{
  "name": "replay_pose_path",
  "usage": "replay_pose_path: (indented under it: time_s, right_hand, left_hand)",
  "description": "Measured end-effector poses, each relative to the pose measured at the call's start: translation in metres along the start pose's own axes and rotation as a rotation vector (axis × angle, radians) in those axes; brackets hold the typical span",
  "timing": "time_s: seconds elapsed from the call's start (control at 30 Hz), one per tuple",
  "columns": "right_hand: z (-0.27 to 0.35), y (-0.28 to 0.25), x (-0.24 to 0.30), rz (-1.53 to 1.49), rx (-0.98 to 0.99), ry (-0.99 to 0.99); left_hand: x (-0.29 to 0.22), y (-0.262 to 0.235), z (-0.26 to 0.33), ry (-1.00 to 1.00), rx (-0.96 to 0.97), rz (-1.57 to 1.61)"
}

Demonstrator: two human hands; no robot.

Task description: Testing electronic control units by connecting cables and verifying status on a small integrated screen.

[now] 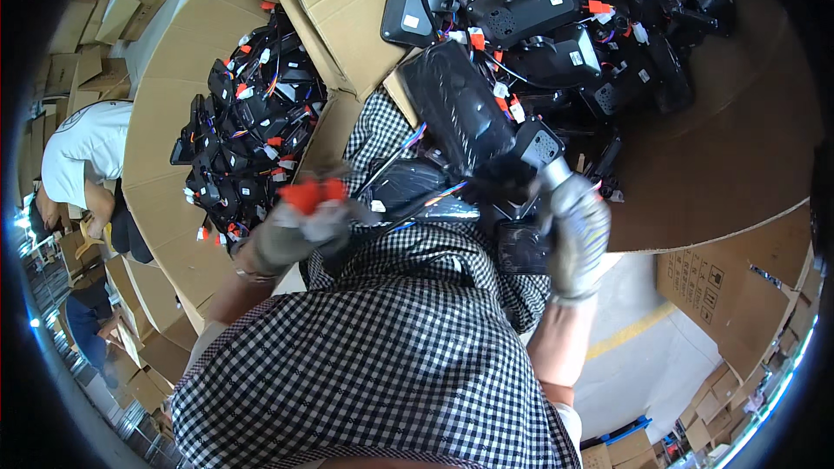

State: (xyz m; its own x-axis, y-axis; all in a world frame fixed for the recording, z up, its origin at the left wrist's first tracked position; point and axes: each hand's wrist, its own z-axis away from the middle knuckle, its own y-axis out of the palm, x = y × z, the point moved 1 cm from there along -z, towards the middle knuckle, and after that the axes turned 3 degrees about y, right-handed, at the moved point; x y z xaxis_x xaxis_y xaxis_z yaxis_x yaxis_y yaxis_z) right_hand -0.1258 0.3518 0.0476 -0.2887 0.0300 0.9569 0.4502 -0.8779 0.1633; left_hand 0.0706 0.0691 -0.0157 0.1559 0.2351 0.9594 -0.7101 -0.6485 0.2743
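My left hand (291, 230), in a grey glove with orange fingertips, grips a bundle of coloured wires (408, 200) that runs off a black plastic device. My right hand (575, 230), in a grey glove, holds a long black plastic unit (460, 108) by its lower end, with a small black box (521, 247) just below the fingers. Both hands are close together in front of my checked shirt. The unit leans up toward the heap of similar black parts above it.
A large cardboard bin (695, 174) on the right holds several black units with orange tags (556, 26). A second cardboard bin (182, 69) on the left holds more of them (252, 122). A person in a white shirt (82, 152) bends at far left among flat boxes.
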Motion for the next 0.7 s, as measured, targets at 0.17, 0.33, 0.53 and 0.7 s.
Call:
replay_pose_path:
  time_s: [0.17,0.33,0.53,0.7]
  right_hand:
    - [-0.106,-0.033,-0.042,0.836,-0.250,-0.237]
    - [-0.148,-0.028,-0.099,1.099,0.120,-0.029]
    - [-0.118,-0.045,-0.096,0.774,0.216,-0.168]
    - [-0.043,-0.049,-0.048,0.138,-0.038,-0.024]
  left_hand:
    - [0.099,0.032,0.023,0.946,-0.461,-2.297]
    - [0.121,0.027,0.021,1.027,-0.752,-2.692]
    - [0.091,0.027,0.026,1.129,-0.284,-3.529]
    - [0.062,0.028,0.014,1.108,0.301,-4.019]
